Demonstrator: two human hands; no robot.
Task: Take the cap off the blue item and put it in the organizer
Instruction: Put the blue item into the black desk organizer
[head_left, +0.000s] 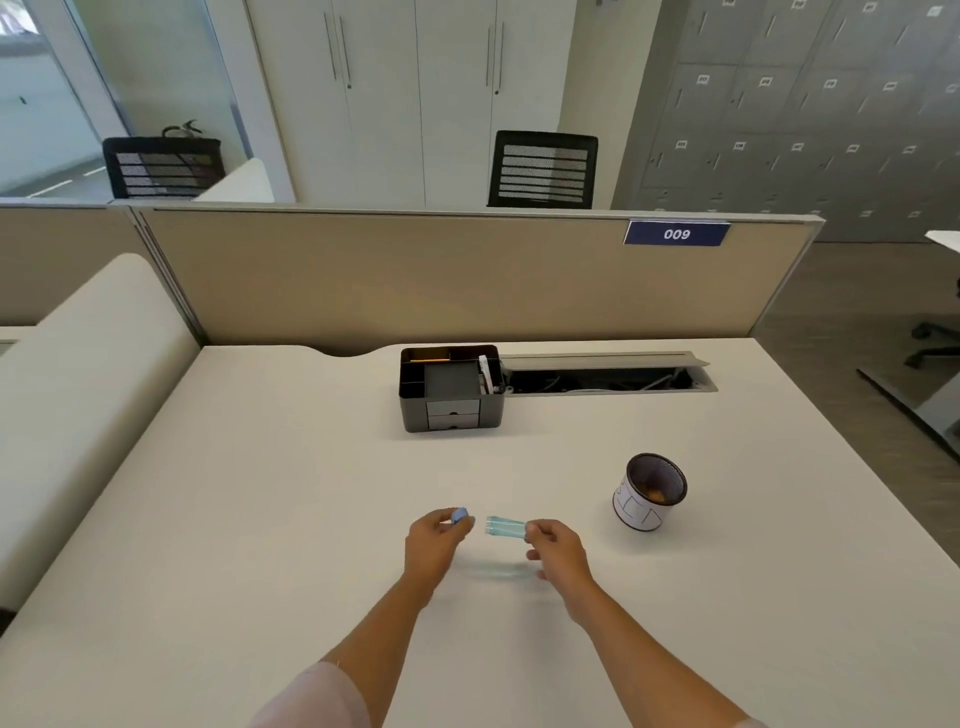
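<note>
My left hand (436, 540) pinches a small blue cap (460, 515) between thumb and fingers, above the white desk (260, 519). A short gap to its right, my right hand (558, 545) holds a clear blue tube (506, 526) by one end, lying level with its open end pointing at the cap. Cap and tube are apart. The black desk organizer (451, 387), with open top compartments and two small drawers in front, stands farther back at the desk's middle.
A mesh pen cup (652, 491) with a white paper wrap stands to the right of my hands. Behind the organizer an open cable tray (608, 376) runs along the beige partition (415, 280). A padded bench (78, 395) borders the desk's left side.
</note>
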